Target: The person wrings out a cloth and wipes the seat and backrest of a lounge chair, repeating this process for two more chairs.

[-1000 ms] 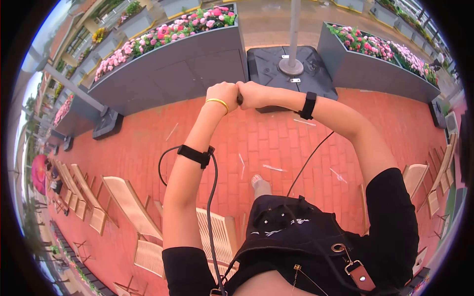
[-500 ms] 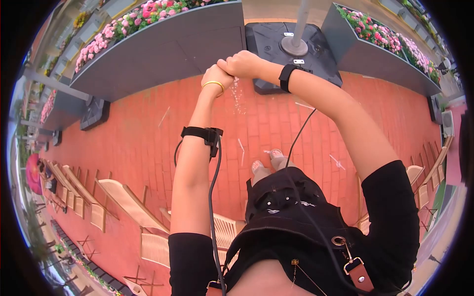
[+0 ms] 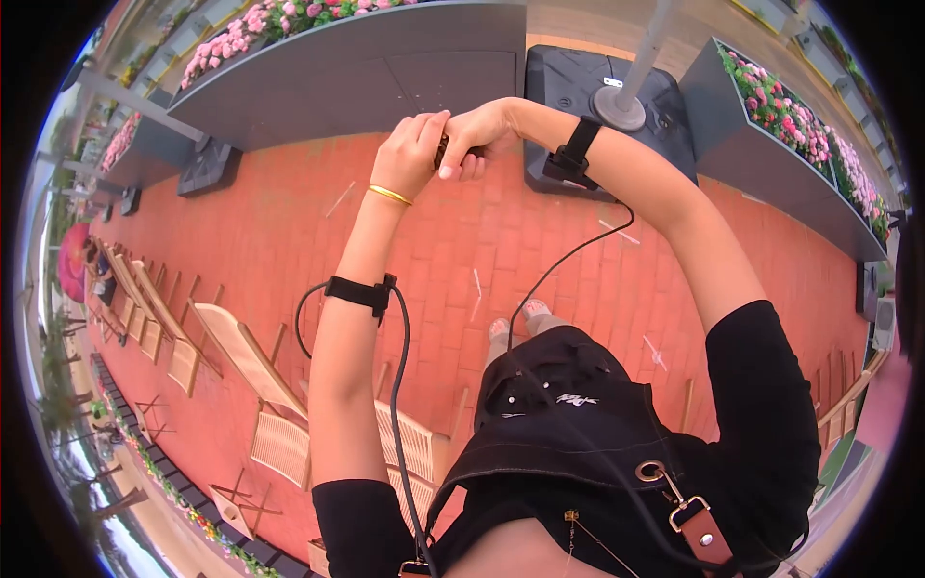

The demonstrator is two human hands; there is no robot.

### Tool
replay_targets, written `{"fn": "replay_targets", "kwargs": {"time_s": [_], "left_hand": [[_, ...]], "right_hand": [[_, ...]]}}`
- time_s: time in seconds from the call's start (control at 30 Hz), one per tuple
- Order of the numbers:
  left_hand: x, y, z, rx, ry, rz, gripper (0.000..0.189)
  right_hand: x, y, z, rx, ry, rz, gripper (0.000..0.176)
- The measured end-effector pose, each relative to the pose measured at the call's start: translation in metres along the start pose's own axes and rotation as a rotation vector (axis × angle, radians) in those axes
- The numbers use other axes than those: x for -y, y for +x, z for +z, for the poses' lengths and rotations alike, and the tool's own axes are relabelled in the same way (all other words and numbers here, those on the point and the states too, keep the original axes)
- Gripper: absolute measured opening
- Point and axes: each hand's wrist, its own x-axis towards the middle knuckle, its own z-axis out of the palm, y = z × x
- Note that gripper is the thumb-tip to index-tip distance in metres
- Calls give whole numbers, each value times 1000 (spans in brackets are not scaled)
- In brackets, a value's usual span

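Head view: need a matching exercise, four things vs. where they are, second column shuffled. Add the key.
Things:
1. dark item
2. bangle
3. pole
4. apron

Places:
A. rising from a black base
B. worn on the person's front
C. between the left hand and the right hand
D. around the left wrist

Pairs: 1-C, 2-D, 3-A, 4-B
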Motion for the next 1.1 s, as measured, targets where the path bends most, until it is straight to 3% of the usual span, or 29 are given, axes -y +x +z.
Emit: {"fn": "replay_targets", "kwargs": {"time_s": [0.07, 0.13, 0.17, 0.2, 0.23, 0.27, 0.33, 0.47, 0.53, 0.7, 0.77, 0.87, 1.1], "left_hand": [[7, 3, 5, -21, 68, 36, 28], [5, 6, 8, 267, 210, -147, 24], [5, 10, 11, 265, 213, -153, 24], [6, 19, 14, 389, 250, -261, 19], [5, 28, 14, 513, 287, -371, 15], [5, 35, 13, 514, 290, -374, 15], [3, 51, 10, 775, 305, -489, 14], [1, 69, 9, 783, 165, -655, 18], [3, 76, 14, 775, 68, -741, 25], [2, 75, 29, 686, -58, -833, 30], [9, 69, 46, 574, -24, -860, 32], [1, 80, 41, 578, -137, -1003, 32], [-10, 46, 76, 505, -139, -1084, 30]], "right_hand": [[5, -1, 0, -118, -75, -19, 23], [4, 4, -10, -225, -237, 26, 20], [3, 7, -14, -430, -530, -17, 17], [-3, 12, -21, -635, -821, -66, 18], [-15, 18, -21, -956, -1031, -379, 33], [-20, 21, -27, -952, -1032, -382, 33], [-18, 19, -31, -1032, -981, -325, 44], [-7, 3, -33, -1051, -1256, -276, 38], [-5, -1, -45, -1048, -1561, -245, 22], [-2, -9, -61, -977, -1786, -415, 20], [-4, -3, -72, -998, -2005, -452, 19], [-4, -6, -80, -1016, -2058, -544, 16], [-34, 4, -98, -868, -2171, -645, 12]]}}
